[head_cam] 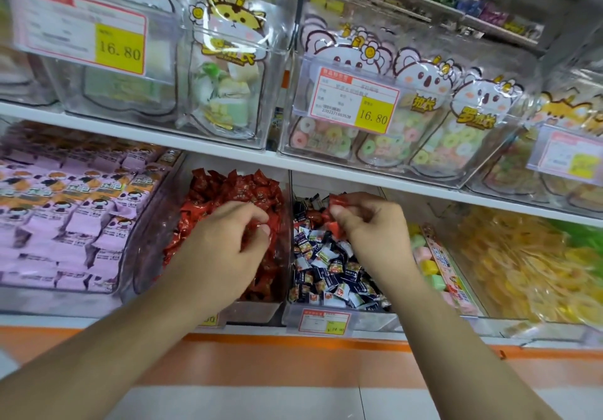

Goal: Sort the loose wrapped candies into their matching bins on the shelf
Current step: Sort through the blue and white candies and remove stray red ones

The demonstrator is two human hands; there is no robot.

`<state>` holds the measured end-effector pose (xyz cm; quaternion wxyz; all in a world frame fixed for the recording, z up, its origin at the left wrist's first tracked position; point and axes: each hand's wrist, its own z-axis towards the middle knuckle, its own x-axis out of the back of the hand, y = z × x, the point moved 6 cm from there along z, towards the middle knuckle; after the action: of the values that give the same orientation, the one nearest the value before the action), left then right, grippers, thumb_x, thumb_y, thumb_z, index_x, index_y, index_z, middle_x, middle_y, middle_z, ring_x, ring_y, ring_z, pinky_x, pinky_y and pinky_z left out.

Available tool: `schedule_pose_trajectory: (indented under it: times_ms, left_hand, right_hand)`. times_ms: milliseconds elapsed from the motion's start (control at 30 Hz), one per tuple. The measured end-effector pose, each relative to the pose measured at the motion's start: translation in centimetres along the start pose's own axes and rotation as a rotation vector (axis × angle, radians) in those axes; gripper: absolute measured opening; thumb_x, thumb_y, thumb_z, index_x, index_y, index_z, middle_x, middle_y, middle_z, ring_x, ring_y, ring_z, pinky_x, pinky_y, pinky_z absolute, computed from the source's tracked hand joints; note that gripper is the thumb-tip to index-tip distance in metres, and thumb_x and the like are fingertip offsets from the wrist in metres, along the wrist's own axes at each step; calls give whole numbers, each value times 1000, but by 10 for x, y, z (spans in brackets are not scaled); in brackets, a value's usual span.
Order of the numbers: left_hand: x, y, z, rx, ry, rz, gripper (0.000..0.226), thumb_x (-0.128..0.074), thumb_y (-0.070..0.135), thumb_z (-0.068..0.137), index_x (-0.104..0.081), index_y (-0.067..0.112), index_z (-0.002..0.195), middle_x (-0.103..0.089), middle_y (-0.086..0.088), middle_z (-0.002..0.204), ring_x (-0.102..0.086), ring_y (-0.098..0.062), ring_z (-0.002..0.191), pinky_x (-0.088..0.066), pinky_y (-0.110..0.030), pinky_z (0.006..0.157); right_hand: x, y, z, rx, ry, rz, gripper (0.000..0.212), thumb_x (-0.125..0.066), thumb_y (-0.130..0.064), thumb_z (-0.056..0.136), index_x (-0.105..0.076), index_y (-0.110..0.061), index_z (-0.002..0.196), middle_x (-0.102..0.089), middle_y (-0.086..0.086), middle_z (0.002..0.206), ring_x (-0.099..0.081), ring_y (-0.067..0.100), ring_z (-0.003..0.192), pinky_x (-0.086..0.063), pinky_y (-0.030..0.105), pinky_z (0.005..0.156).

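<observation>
1. Right hand (368,223) hovers over the bin of blue-and-white candies (332,272), and its fingers are curled around several red wrapped candies (337,205) which it pinches in a small bunch.

2. Left hand (228,237) is over the bin of red candies (228,191). Its fingers are bent downward and touch the red wrappers. I cannot tell for sure if it holds a candy or only lets them go, because the fingertips hide the contact.

3. About the progress: the red bin is already almost full with matching pieces, so a good part of the sorting looks done. But some red wrappers (313,215) lie in the blue-and-white bin, at its back near the right hand, so this bin is not clean yet.

4. What is left, in my judgement: the bunch in the right hand must go across the clear divider (287,223) into the red bin, and then the few red pieces at the back must be picked out.

5. Other neighbours: pink packets (65,223) on the left, pastel blocks (427,263) and yellow sweets (522,272) on the right. I see no stray candy in those.
</observation>
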<state>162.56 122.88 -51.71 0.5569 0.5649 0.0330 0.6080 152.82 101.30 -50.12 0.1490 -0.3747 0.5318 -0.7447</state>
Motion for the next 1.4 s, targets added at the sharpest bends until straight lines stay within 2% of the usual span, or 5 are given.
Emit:
schedule_pose_trajectory:
  times_ms: [200,367,667,1200,1400]
  left_hand:
    - [32,3,0,54,207,-94,15,-57,19,102,-67,24,111,-60,18,102,-58,-8,58,-42,-11,53]
    - [1,6,-3,-99,-114,2,36,-53,29,104,-58,38,139,-51,31,141,-45,17,125,-27,0,105]
    - [-37,-2,-7,-172,-317,34,47,-43,45,107,-36,52,153,-21,43,157,-12,23,143,-14,-15,122]
    - [-28,-2,-5,-141,-296,53,45,-50,41,105,-44,51,149,-31,41,153,-27,18,141,-17,-5,112]
    - [-1,-8,3,-15,-169,63,35,-58,36,100,-57,42,134,-55,30,132,-59,5,107,-49,-17,91]
  right_hand:
    - [-44,-20,-12,57,-277,-19,24,-61,-37,102,-75,-26,119,-79,-8,104,-73,6,98,-58,22,87]
    - [-19,7,10,22,-94,-154,27,-52,-25,107,-67,-29,130,-74,-8,110,-67,-8,75,-47,5,55]
    - [-35,40,48,40,-240,-626,49,-61,-24,102,-50,-24,150,-60,9,144,-63,25,119,-40,18,86]
    - [-7,35,39,94,67,-458,12,-77,-23,90,-81,-33,97,-76,-4,88,-73,21,71,-64,39,63]
    - [7,21,12,78,54,-227,15,-79,-19,91,-81,-34,94,-76,-20,98,-72,6,81,-61,29,71]
